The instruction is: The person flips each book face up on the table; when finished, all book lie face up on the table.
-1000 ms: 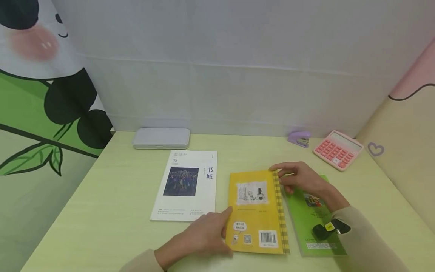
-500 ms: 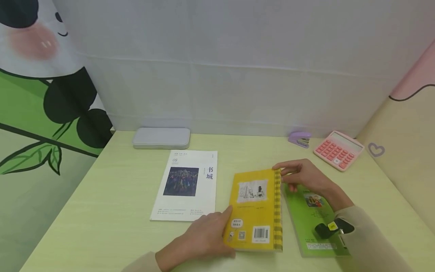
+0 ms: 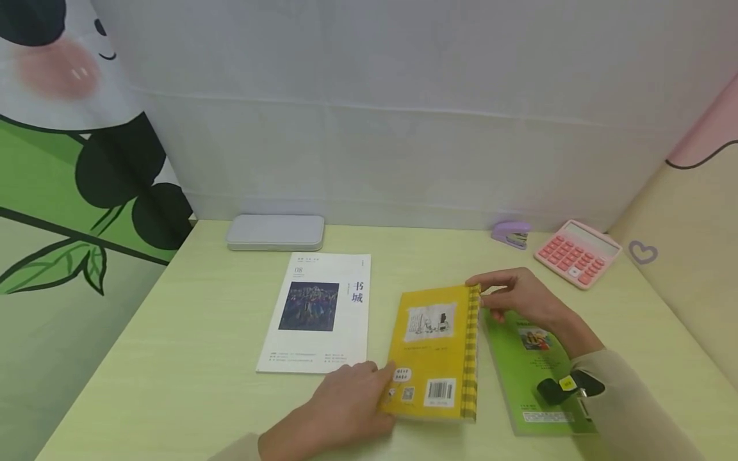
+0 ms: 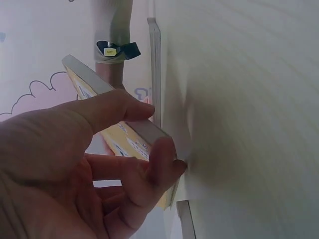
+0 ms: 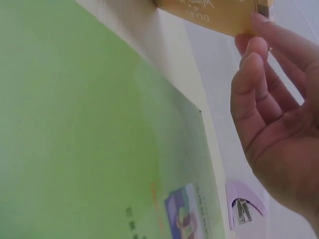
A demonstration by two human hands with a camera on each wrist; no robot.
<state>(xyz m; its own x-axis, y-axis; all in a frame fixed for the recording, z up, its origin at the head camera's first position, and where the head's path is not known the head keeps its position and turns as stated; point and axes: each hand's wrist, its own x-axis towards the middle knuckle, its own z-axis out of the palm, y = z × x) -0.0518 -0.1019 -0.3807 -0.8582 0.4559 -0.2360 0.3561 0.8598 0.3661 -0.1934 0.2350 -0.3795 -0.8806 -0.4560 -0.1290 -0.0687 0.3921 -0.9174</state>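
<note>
A yellow book with a checked spine is tilted above the table, its right side lifted. My left hand grips its lower left corner, and in the left wrist view the thumb and fingers lie on either side of the page block, close to the tabletop. At the upper right corner my right hand pinches the book by the spine. The right wrist view shows these fingertips at the edge of the book's other cover. A green book lies flat, partly hidden under the right forearm.
Left of the yellow book lies a white magazine with a dark picture. Behind it sits a pale grey flat case. A purple stapler and a pink calculator are at the back right, by the wall.
The yellow book has tilted, its spine side rising and its lower end shifting left. Both hands have kept hold of it. The right hand has moved slightly right with the upper corner.
</note>
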